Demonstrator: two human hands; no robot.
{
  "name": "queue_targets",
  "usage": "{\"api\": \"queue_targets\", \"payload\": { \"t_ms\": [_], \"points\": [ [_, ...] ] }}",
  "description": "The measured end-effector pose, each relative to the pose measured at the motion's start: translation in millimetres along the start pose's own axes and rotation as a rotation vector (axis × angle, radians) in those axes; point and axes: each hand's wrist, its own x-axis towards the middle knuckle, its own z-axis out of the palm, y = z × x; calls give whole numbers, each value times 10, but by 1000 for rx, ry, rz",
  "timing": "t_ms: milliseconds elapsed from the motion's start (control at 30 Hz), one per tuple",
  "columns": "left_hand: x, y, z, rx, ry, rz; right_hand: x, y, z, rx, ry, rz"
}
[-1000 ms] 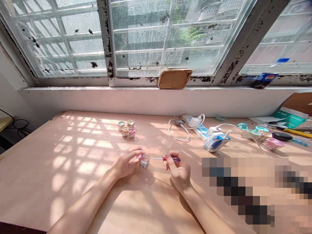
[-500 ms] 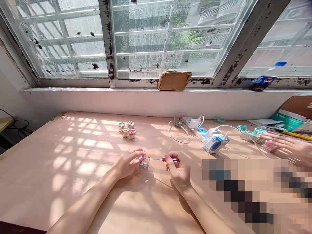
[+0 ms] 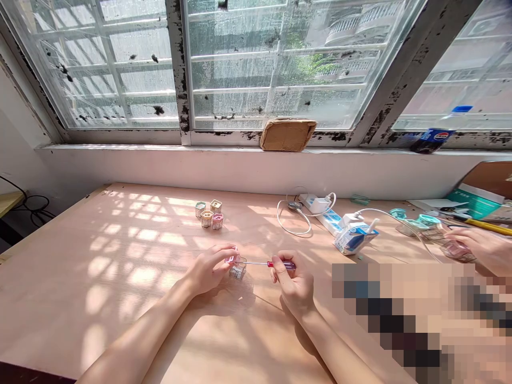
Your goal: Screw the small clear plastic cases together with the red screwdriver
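In my right hand [image 3: 295, 285] is a screwdriver [image 3: 256, 263] with a red-purple handle, the fingers closed around it. Its thin metal shaft lies level and points left, with the tip at a small clear box [image 3: 239, 272] on the table. My left hand [image 3: 212, 269] is curled at that box, its fingertips pinching a pink part [image 3: 231, 260] at the box's upper left. Whether the pink part is joined to the box, I cannot tell. The exact spot the tip touches is too small to make out.
Beyond my hands stand several small clear boxes with coloured tops [image 3: 216, 220]. A power strip [image 3: 326, 216] with cables and a blue-white carton [image 3: 354, 237] lie right of centre. At far right a co-worker's hand [image 3: 486, 245] is near clear and teal containers [image 3: 428, 220].
My hands and the screwdriver have hardly moved. The co-worker's hand has shifted right, and its fingers are more bent at a pinkish clear container. The view has tilted very slightly.
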Motion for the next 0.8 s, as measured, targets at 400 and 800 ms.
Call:
{"api": "queue_targets", "payload": {
  "t_ms": [400, 800],
  "points": [
    [-12, -44, 37, 24, -6, 8, 22, -86, -38, -180, -23, -76],
    [-21, -65, 43, 52, 40, 35, -24, -48, -11, -134, -83, -21]
  ]
}}
